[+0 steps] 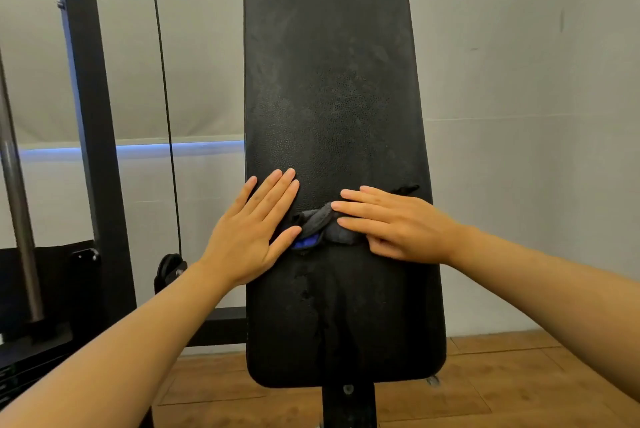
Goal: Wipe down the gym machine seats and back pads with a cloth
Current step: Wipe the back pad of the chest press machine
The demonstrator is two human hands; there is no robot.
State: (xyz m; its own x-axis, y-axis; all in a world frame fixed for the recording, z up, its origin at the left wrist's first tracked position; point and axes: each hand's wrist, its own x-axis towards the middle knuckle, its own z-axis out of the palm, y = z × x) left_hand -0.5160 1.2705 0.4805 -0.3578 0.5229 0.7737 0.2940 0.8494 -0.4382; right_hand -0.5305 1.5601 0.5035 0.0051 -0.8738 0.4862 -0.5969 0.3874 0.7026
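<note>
Now one black back pad [329,81], one dark cloth [317,225], left hand [252,233] and right hand [398,225] pressing it flat-fingered.

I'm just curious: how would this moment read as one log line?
left hand flat on back pad | right hand presses cloth

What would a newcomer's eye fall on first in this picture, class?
A tall black back pad fills the centre. Low on it, the left hand and the right hand press flat on a bunched dark cloth between them. A black machine frame stands at left.
</note>
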